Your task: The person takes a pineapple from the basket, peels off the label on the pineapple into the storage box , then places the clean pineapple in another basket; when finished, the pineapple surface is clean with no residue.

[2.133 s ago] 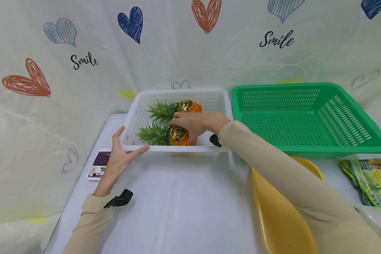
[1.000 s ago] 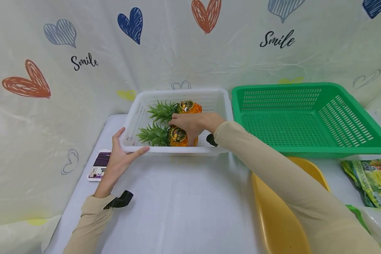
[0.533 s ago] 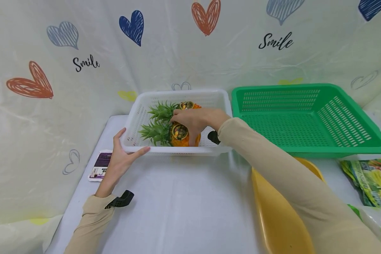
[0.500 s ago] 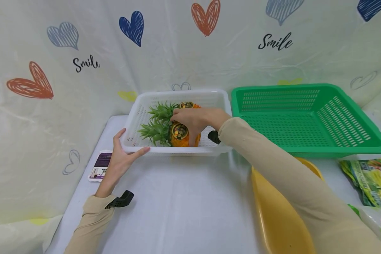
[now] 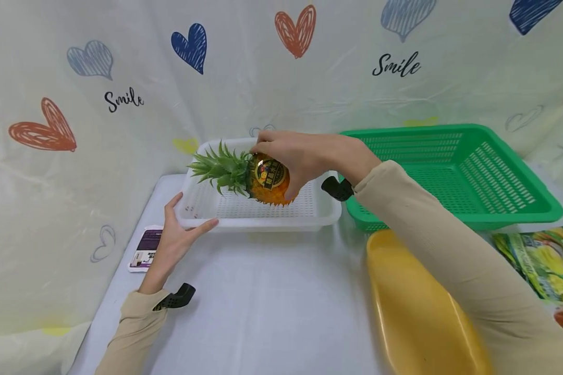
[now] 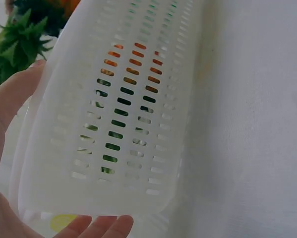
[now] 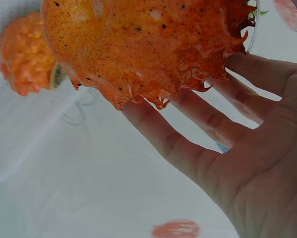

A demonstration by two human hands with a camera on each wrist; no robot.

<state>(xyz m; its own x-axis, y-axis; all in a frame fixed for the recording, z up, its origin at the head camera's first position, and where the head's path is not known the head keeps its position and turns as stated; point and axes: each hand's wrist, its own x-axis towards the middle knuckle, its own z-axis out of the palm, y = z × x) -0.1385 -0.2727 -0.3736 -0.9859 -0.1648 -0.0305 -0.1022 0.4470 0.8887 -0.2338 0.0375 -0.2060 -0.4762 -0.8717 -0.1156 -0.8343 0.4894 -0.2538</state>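
Note:
My right hand (image 5: 309, 153) grips a toy-like pineapple (image 5: 269, 179) by its orange body, which has a black-and-gold label. The fruit is held sideways above the white basket (image 5: 272, 225), its green leaves pointing left. In the right wrist view, the fingers curve against its spiky skin. A second pineapple (image 7: 27, 54) lies in the basket there; the head view hides it behind the raised one. At the basket's front-left corner, my left hand (image 5: 175, 237) grips the rim, thumb along the front and fingers round the left side.
A green basket (image 5: 450, 221) stands right of the white one. A yellow tub (image 5: 417, 302) lies in front of it, partly under my right forearm. Printed food packets (image 5: 544, 260) are at the far right. A purple-and-white packet (image 5: 145, 250) lies near the table's left edge.
My right hand has lifted the front pineapple up out of the white basket, toward the camera. The left hand has stayed on the basket corner. The head view has shifted slightly.

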